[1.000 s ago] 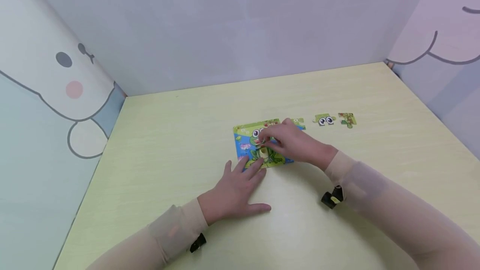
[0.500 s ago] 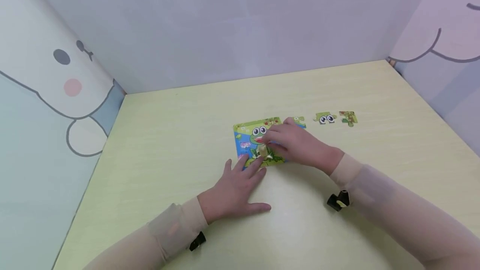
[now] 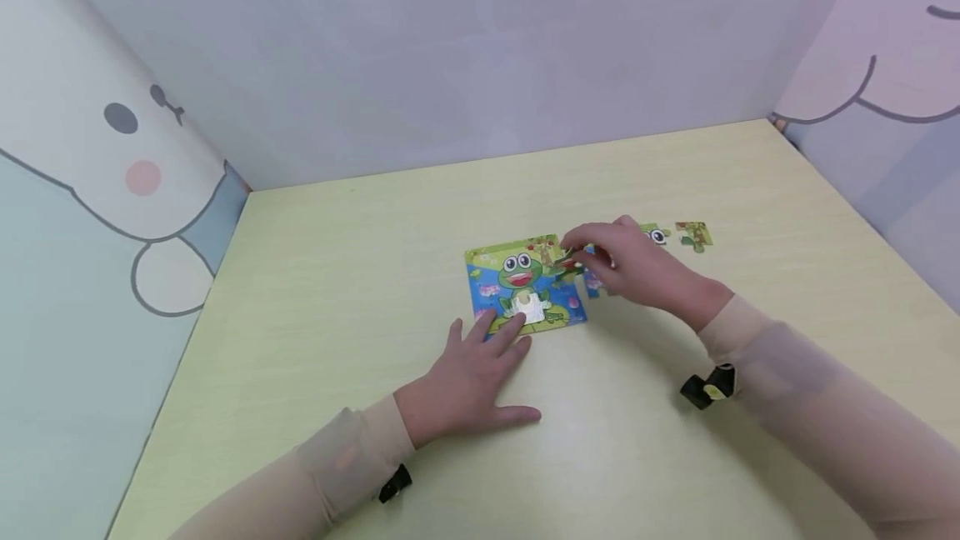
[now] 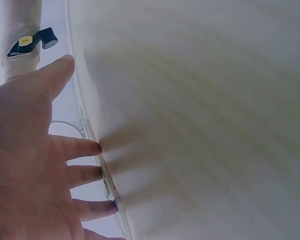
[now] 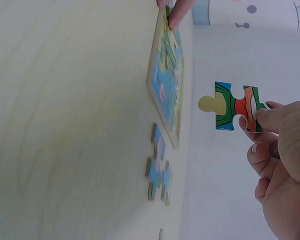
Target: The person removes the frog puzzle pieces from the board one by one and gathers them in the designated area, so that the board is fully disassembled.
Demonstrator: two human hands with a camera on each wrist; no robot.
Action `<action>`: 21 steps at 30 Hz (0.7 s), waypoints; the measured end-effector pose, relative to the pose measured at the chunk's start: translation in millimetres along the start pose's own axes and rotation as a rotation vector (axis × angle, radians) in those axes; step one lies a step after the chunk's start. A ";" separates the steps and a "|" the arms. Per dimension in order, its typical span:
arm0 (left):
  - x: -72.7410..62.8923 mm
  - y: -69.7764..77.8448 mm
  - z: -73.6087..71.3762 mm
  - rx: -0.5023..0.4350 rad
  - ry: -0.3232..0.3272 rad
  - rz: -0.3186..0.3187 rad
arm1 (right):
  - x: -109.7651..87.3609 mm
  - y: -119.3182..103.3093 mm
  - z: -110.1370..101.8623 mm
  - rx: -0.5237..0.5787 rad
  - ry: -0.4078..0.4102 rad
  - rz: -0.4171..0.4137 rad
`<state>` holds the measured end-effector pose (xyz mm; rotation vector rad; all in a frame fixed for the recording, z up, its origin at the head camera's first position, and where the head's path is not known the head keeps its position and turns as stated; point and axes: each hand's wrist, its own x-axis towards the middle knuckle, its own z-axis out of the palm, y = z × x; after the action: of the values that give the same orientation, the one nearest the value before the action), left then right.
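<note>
My right hand [image 3: 641, 265] pinches a jigsaw piece [image 5: 224, 107] between thumb and fingers. Green, red and orange show on the piece, with a rounded yellow tab at one end. It hangs over the right edge of the frog puzzle board [image 3: 491, 275] in the head view. On that board a pale, shiny patch [image 3: 529, 309] shaped like a jigsaw piece shows at the frog's belly. My left hand [image 3: 472, 386] lies spread on the table, its straight fingertips on the board's front edge; the left wrist view shows its palm [image 4: 30, 175].
Blue jigsaw pieces [image 5: 157, 167] lie just right of the board, partly hidden by my right hand in the head view. Farther right are a piece with frog eyes [image 3: 657, 235] and a green-brown piece [image 3: 695, 235]. A wall [image 3: 480, 65] rises behind the table.
My right hand has moved right, from over the frog's middle to the board's right edge, with the jigsaw piece pinched. The frog's mouth and belly have come into view. My left hand stays put.
</note>
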<state>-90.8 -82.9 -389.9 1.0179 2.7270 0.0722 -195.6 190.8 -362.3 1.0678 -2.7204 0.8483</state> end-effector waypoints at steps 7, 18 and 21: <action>-0.8 0.8 0.9 0.016 0.007 0.006 | -22.1 27.7 -32.3 0.002 -0.029 0.209; -0.5 -0.2 -1.0 0.004 -0.003 0.012 | -54.4 75.2 -49.7 0.015 -0.226 0.508; -0.8 -0.5 -0.8 0.000 -0.003 0.013 | -58.0 82.0 -46.4 0.024 -0.233 0.505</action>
<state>-90.7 -83.7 -389.0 1.0357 2.7180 0.0726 -210.6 299.4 -377.6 0.5034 -3.2510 0.8577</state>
